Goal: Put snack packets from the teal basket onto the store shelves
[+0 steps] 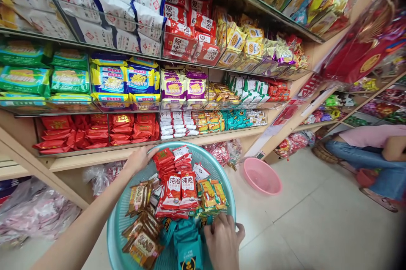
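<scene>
A teal plastic basket point(231, 177) is tilted towards me below the shelves, filled with small snack packets. My left hand point(139, 161) is closed on its far left rim. My right hand point(223, 236) is at the right side, fingers curled down inside by the teal packets point(189, 253); what they grip, if anything, is hidden. Red-and-white biscuit packets point(180, 189) lie in the middle, with red packets point(164, 159) behind them. Brown packets point(144, 244) fill the left side. Yellow-and-green packets point(212, 194) sit at the right, just beyond my right hand.
Shelves with clear dividers hold rows of packets, among them red ones point(122, 128) and teal ones point(236, 118). A pink basin point(262, 175) stands on the tiled floor point(304, 219). A person in jeans point(358, 151) sits low at the right. Plastic bags point(38, 215) lie underneath the shelves.
</scene>
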`<state>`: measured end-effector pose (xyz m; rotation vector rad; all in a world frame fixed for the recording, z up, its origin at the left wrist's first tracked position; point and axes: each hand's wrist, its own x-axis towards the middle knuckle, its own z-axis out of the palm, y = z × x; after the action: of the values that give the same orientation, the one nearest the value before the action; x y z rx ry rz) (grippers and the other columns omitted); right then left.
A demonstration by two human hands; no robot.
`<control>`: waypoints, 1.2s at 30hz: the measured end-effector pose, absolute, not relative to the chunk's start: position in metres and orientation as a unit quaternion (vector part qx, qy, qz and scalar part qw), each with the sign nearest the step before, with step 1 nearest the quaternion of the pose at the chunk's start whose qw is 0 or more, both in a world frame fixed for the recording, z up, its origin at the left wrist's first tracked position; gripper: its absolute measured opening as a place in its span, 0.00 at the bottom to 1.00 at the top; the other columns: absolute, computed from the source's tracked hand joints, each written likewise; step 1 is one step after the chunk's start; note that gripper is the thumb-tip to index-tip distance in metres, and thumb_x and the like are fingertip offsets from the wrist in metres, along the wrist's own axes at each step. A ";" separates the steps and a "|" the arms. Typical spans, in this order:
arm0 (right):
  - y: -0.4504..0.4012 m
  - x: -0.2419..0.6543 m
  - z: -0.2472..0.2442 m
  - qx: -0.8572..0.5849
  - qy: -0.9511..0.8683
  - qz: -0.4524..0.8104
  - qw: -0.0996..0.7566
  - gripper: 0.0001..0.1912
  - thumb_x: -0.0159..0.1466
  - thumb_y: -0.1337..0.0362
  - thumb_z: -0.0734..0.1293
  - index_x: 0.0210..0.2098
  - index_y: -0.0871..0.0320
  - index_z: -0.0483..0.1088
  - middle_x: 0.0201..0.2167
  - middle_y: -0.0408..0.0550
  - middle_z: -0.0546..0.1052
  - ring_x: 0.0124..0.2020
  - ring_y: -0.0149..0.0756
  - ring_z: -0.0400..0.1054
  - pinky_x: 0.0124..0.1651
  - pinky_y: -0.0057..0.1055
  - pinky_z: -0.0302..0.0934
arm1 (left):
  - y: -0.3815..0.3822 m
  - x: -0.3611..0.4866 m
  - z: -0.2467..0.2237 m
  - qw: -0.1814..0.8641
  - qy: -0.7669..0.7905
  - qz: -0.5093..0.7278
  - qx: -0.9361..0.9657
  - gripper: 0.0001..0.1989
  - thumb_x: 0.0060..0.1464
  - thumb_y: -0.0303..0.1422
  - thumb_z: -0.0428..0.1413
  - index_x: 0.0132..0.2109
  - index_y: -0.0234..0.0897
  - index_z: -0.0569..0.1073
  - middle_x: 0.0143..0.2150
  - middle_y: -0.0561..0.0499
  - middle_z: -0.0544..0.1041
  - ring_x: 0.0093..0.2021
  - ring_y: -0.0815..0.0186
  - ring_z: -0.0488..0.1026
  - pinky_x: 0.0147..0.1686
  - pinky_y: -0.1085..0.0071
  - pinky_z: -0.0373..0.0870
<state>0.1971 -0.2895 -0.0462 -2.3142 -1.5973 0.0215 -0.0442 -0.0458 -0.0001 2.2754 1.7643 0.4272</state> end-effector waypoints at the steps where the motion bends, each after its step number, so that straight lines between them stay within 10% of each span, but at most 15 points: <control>1: -0.290 0.197 -0.046 -0.815 -0.557 0.006 0.162 0.13 0.59 0.69 0.57 0.21 0.56 0.67 0.33 0.48 0.74 0.40 0.43 0.64 0.50 0.50 0.43 | -0.046 -0.044 0.001 0.118 0.601 0.145 0.777 0.25 0.59 0.48 0.38 0.51 0.40 0.71 0.48 0.43 0.77 0.49 0.54 0.73 0.44 0.66 0.67; 36: -0.301 0.197 -0.041 -0.815 -0.558 0.011 0.154 0.15 0.61 0.69 0.55 0.24 0.57 0.69 0.37 0.49 0.72 0.43 0.42 0.63 0.55 0.53 0.38 | -0.046 -0.045 0.001 0.118 0.602 0.140 0.777 0.28 0.59 0.50 0.38 0.53 0.39 0.71 0.49 0.43 0.77 0.50 0.54 0.72 0.45 0.66 0.67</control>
<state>0.1968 -0.3007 -0.0409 -2.3368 -1.6006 0.0301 -0.0448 -0.0462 0.0006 2.2736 1.7628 0.4093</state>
